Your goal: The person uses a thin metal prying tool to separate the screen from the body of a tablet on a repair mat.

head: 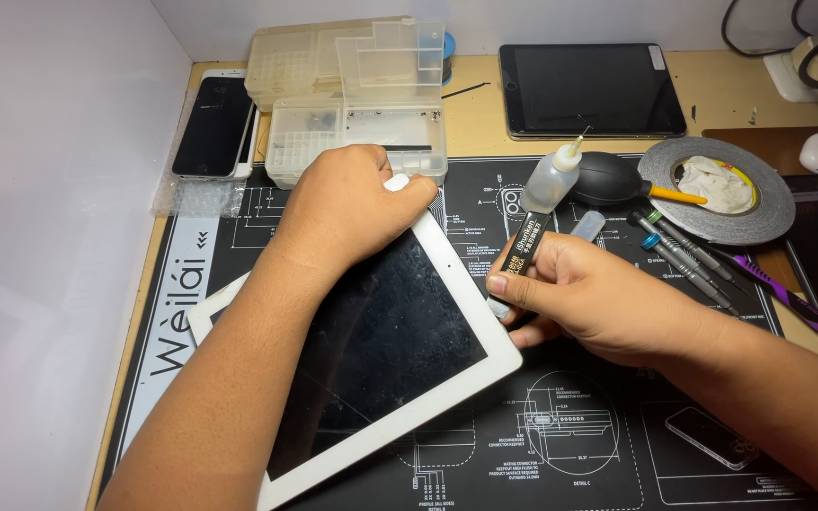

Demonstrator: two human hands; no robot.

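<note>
The right hand is pinching a flat black pry tool with yellow markings between thumb and fingers, closed firmly on it, its lower end meeting the right-hand edge of the white-framed tablet with a dark glass screen. The left hand is pressing down on the tablet's far corner, fingers curled over the white frame and clamped on it, steadying it on the black printed work mat. This looks like the prying step, with the tool working into the seam between glass and body. The next move probably calls for a shallow, even slide along the edge, keeping the tablet pinned. Just beyond the tool, a small clear squeeze bottle with a needle tip is standing, a black rubber air blower behind it. Further right are lying precision screwdrivers and a grey roll of tape.
</note>
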